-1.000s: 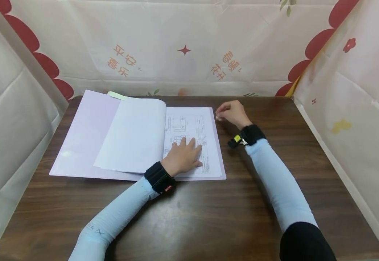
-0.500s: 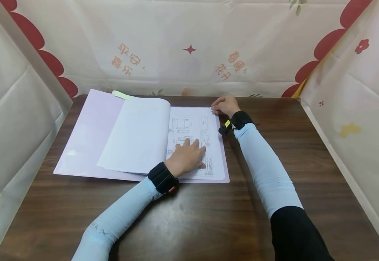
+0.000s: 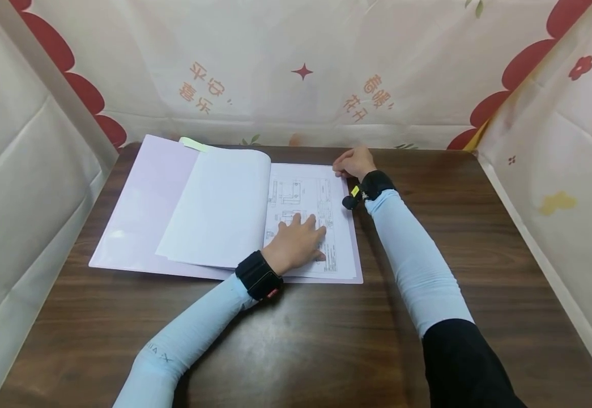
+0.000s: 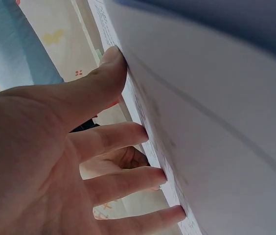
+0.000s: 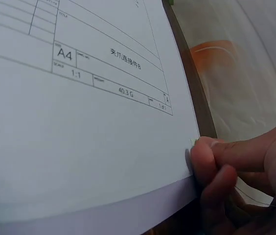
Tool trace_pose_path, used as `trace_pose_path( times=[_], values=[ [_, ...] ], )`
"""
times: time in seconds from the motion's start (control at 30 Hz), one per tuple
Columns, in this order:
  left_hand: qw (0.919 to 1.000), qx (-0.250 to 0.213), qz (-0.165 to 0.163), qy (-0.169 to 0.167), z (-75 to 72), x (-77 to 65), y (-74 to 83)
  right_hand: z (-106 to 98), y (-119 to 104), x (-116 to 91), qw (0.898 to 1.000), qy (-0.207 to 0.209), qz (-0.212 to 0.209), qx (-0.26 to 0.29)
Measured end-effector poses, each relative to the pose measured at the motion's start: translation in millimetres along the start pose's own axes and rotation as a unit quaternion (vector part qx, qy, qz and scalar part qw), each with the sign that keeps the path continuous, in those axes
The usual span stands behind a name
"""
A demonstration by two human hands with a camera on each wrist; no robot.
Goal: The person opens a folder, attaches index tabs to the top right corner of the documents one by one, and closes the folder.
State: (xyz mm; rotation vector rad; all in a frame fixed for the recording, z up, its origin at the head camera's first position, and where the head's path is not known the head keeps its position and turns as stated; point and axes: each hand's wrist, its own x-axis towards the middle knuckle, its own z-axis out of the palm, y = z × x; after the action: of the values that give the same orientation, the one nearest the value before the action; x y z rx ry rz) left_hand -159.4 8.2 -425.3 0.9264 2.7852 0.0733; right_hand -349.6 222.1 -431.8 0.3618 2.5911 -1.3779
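Note:
A lilac folder (image 3: 137, 226) lies open with white pages in it. My left hand (image 3: 296, 243) rests spread on the right-hand page, which bears a printed technical drawing (image 3: 290, 191). In the left wrist view the fingertips (image 4: 157, 175) touch the paper. At that page's far right corner, my right hand (image 3: 355, 162) pinches with thumb and forefinger at the edge. A tiny bit of a small pale tab (image 5: 194, 142) shows at those fingertips in the right wrist view; the rest is hidden by the fingers.
The blank turned page (image 3: 214, 209) lies on the folder's left side. A pale green strip (image 3: 192, 144) sticks out at its far edge. Under everything is a brown wooden table (image 3: 326, 351), with patterned cloth (image 3: 265, 85) at the back and sides.
My right hand has come leftward from beside the folder to the page's far right corner. The left hand stays on the page. The head view has shifted slightly.

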Motion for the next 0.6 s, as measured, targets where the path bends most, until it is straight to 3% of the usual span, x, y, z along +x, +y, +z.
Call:
trace_pose_path(
  times=[0.17, 0.4, 0.6],
  values=[
    [1.0000, 0.003, 0.003, 0.003, -1.2, 0.0, 0.8, -1, -4, -3, 0.998, 0.014, -0.011, -0.057],
    [1.0000, 0.004, 0.005, 0.006, -0.7, -0.8, 0.9, -3, -5, 0, 0.982, 0.034, -0.025, -0.183],
    [0.9999, 0.006, 0.004, 0.011, 0.2, -1.1, -0.3, -4, 6, 13, 0.981, -0.010, -0.055, -0.187]
  ],
)
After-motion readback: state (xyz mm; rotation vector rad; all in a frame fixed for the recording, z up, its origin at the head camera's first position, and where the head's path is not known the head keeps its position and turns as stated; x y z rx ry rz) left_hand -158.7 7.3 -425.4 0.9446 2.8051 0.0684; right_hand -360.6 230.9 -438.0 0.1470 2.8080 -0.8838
